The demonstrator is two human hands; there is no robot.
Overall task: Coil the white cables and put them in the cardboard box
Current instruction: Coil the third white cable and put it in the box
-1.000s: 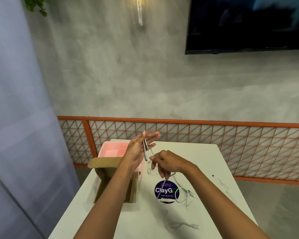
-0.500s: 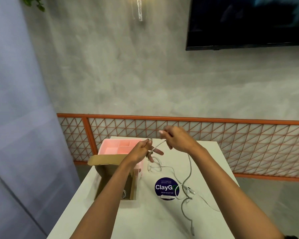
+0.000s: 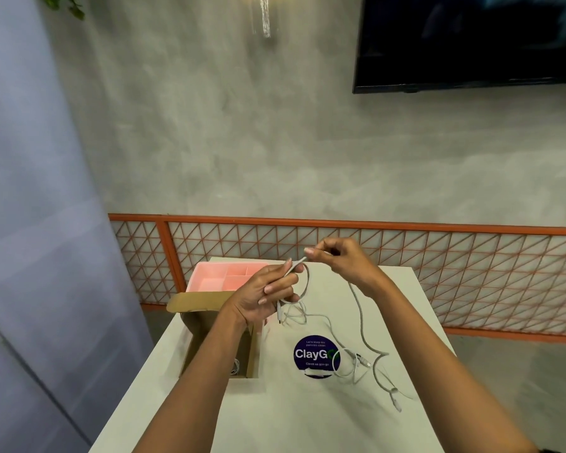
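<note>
One white braided cable (image 3: 357, 305), looped once, is pinched by left hand (image 3: 262, 295) and right hand (image 3: 340, 259); its tail is trailed near-right.

We see 2 bare arms, the left arm (image 3: 200, 387) and the right arm (image 3: 438, 371), uncovered down to the picture's edge. The left hand (image 3: 262, 295) and the right hand (image 3: 343, 263) are bare too, with short nails on the fingers (image 3: 281, 284). A small dark bit (image 3: 544, 451) shows by the right arm at the bottom. We cannot tell what it is.
</note>
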